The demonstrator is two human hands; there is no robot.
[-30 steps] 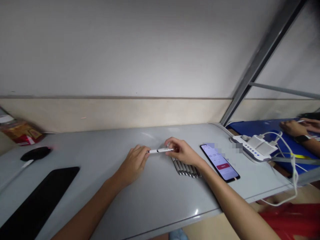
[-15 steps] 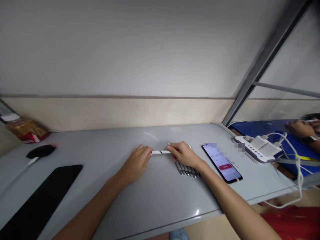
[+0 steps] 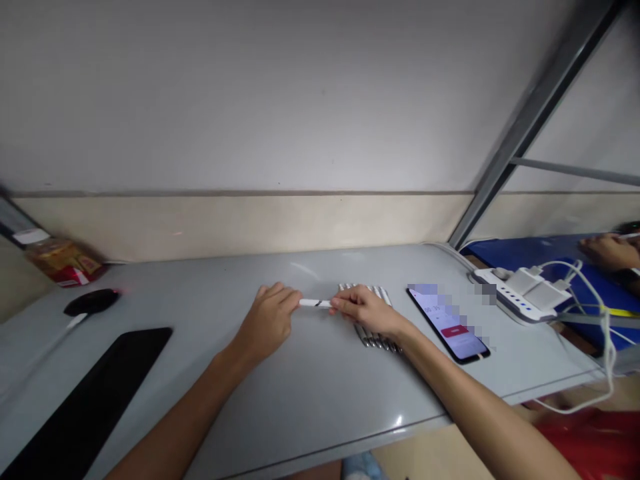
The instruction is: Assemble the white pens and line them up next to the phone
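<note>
A white pen [image 3: 314,303] with a dark mark near its middle lies level between my two hands, a little above the grey table [image 3: 300,393]. My left hand [image 3: 270,317] is closed on its left end. The fingertips of my right hand [image 3: 364,310] pinch its right end. Both ends of the pen are hidden by fingers. Under and behind my right hand lies a row of several pens [image 3: 373,337] side by side, with silver tips toward me, partly covered by that hand.
Right of the pens lies a lit phone [image 3: 453,330], then a white power strip [image 3: 515,293] with plugs and cables. On the left are a black flat panel [image 3: 95,400], a black round charger [image 3: 91,303] and a bottle [image 3: 65,263]. Another person's hand [image 3: 610,252] shows at far right.
My right hand has moved slightly left, uncovering the upper ends of the pen row. Both hands still hold the white pen. The view has shifted slightly.
</note>
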